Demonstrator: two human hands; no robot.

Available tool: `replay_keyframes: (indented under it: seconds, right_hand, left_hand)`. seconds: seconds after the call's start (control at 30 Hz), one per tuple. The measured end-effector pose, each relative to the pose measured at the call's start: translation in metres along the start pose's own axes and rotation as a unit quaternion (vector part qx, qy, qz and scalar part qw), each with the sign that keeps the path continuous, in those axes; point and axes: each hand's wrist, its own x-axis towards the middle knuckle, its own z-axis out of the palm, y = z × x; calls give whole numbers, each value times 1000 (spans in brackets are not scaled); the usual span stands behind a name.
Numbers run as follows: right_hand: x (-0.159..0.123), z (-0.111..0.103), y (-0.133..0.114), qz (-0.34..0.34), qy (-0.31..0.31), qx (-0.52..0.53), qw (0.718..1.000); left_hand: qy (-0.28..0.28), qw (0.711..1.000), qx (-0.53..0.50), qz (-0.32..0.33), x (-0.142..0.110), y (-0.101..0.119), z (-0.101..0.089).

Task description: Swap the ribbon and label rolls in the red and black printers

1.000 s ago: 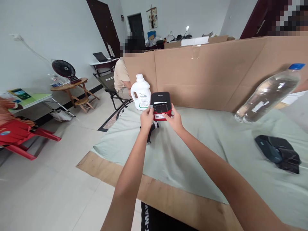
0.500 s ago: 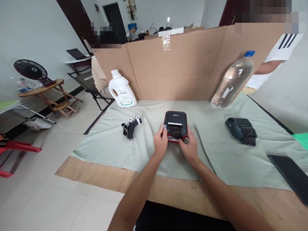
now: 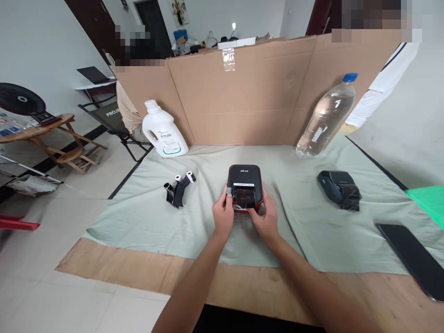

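Observation:
A small black-topped label printer (image 3: 245, 175) with a red lower body is at the middle of the cloth-covered table. My left hand (image 3: 223, 212) grips its left side, thumb at the near left corner. Around the right side and near edge my right hand (image 3: 265, 217) is closed, its thumb at the front. A dark glossy strip hangs over the printer's front slot, below a white label. Whether the printer's base touches the cloth I cannot tell. Left of it lie several rolls of black ribbon (image 3: 178, 190) with white cores.
Along the back stand a cardboard wall (image 3: 243, 101), a white jug (image 3: 164, 132) and a tilted water bottle (image 3: 326, 120). A black device (image 3: 338, 187) and a dark phone (image 3: 412, 259) lie on the right. People sit behind the cardboard, partly hidden.
The printer has come down from above the table, near the white jug, to the table's middle, still in both hands. My view has turned rightward, bringing the phone into sight.

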Motion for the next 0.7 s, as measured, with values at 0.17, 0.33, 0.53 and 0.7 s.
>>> replay_keyframes:
  seconds: [0.17, 0.33, 0.53, 0.7]
  right_hand:
    - [-2, -1, -1, 2, -2, -9, 1000]
    - [-3, 0, 1, -9, -12, -7, 1000]
    - [-4, 0, 2, 0, -26, -3, 1000]
    - [-3, -2, 3, -31, -25, -7, 999]
  left_hand:
    - [1, 1000, -1, -4, -3, 2, -2]
    - [13, 1000, 12, 2, -5, 2, -5]
    - [-10, 996, 77, 53, -1, 6, -15]
    - [26, 969, 120, 216, 8, 6, -21]
